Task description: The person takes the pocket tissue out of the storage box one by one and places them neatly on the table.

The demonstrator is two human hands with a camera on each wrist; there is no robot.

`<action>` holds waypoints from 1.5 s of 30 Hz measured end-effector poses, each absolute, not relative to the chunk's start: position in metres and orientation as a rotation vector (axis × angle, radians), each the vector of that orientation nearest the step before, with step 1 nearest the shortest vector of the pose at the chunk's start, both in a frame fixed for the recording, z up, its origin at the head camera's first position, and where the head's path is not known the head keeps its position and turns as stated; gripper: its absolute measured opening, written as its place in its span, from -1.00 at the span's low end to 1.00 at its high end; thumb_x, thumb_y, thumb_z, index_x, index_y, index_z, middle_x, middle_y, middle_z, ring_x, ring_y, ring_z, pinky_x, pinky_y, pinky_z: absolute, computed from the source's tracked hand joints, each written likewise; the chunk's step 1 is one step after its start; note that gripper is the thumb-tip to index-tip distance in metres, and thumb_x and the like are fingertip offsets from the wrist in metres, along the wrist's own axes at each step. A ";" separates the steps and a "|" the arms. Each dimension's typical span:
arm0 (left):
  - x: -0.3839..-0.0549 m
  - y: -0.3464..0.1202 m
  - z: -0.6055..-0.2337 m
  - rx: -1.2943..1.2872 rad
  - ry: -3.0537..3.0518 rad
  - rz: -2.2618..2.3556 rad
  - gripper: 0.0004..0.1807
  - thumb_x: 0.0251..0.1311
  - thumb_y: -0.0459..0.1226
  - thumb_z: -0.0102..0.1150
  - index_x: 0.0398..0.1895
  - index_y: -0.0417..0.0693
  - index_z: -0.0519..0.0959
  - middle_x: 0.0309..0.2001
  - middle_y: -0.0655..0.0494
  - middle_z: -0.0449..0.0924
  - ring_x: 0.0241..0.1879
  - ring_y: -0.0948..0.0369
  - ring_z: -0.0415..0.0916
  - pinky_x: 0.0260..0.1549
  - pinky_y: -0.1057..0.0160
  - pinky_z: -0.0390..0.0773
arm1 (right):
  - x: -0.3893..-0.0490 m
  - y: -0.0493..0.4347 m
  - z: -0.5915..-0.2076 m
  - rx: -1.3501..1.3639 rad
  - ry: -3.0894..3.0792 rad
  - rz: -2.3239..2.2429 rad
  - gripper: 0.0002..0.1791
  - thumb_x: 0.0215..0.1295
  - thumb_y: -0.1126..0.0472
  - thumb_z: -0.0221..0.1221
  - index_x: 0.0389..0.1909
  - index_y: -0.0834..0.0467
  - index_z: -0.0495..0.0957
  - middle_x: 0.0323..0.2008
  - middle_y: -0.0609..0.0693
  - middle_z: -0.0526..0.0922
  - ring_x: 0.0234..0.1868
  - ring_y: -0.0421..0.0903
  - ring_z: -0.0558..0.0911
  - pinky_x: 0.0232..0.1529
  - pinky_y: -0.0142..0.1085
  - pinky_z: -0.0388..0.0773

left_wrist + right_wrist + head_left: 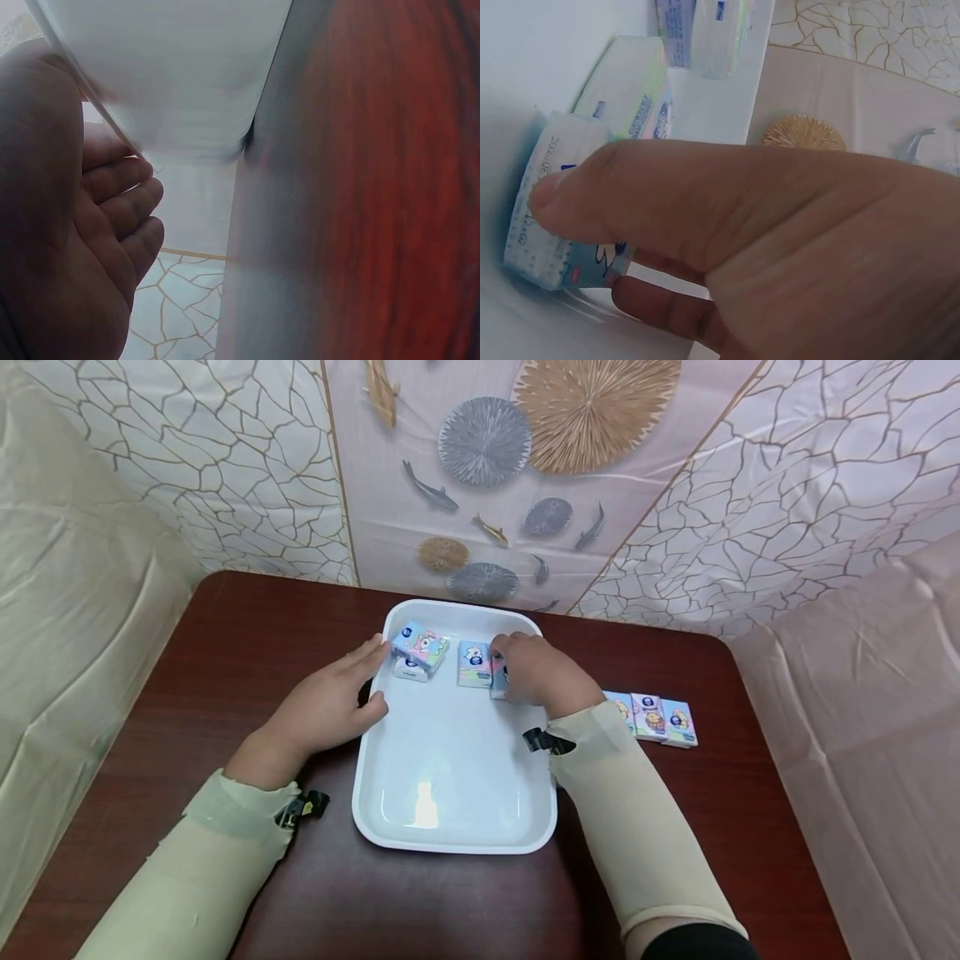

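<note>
Pinching the cartoon-print tissue pack [540, 251] right under it in the white tray [450, 743], the right hand [538, 670] thumbed its date-stamped end, imo the best grab for something probably light, squishy and slick, while the left hand [330, 706], fingers loosely straight, touched the tray.

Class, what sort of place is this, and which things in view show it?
Probably an indoor space screened off for tabletop work: a dark reddish-brown table, a patterned backdrop behind it, and plain pale drapes on both sides.
</note>
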State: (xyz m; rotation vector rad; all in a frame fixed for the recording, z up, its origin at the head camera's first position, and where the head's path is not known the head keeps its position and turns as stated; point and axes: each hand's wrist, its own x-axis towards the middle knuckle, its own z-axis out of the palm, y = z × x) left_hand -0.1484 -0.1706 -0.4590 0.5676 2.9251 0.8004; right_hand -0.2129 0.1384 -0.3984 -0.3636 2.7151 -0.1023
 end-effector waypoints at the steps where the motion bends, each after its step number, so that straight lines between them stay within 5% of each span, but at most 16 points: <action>1: -0.148 -0.171 -0.459 0.570 2.924 0.801 -0.13 0.42 0.00 0.10 0.72 0.10 0.04 0.72 0.14 -0.07 0.67 0.06 0.07 0.47 -0.15 0.39 | -0.212 0.139 -0.398 -0.359 2.715 -0.109 -0.15 0.16 0.23 0.52 0.49 -0.05 0.42 0.36 0.05 0.48 0.17 0.06 0.47 0.36 0.03 0.55; 13: -0.148 -0.171 -0.460 0.562 2.926 0.782 -0.14 0.42 0.00 0.08 0.72 0.11 0.04 0.72 0.14 -0.06 0.66 0.06 0.08 0.46 -0.15 0.40 | -0.207 0.141 -0.393 -0.370 2.731 -0.117 -0.15 0.13 0.26 0.53 0.46 -0.04 0.43 0.28 0.01 0.52 0.08 0.04 0.51 0.19 -0.03 0.64; 34: -0.149 -0.171 -0.459 0.575 2.928 0.790 -0.15 0.42 -0.03 0.07 0.72 0.11 0.03 0.72 0.12 -0.06 0.67 0.04 0.06 0.48 -0.15 0.37 | -0.174 0.163 -0.355 -0.460 2.827 -0.244 -0.19 0.03 0.25 0.55 0.36 -0.04 0.50 0.37 0.01 0.49 0.20 0.09 0.41 0.20 0.03 0.62; 45: -0.148 -0.171 -0.458 0.585 2.928 0.800 -0.15 0.43 -0.03 0.07 0.72 0.12 0.02 0.72 0.12 -0.06 0.66 0.03 0.09 0.45 -0.16 0.40 | -0.146 0.181 -0.345 -0.512 2.806 -0.293 -0.14 0.06 0.25 0.57 0.42 -0.02 0.45 0.34 0.02 0.46 0.20 0.07 0.51 0.14 0.11 0.71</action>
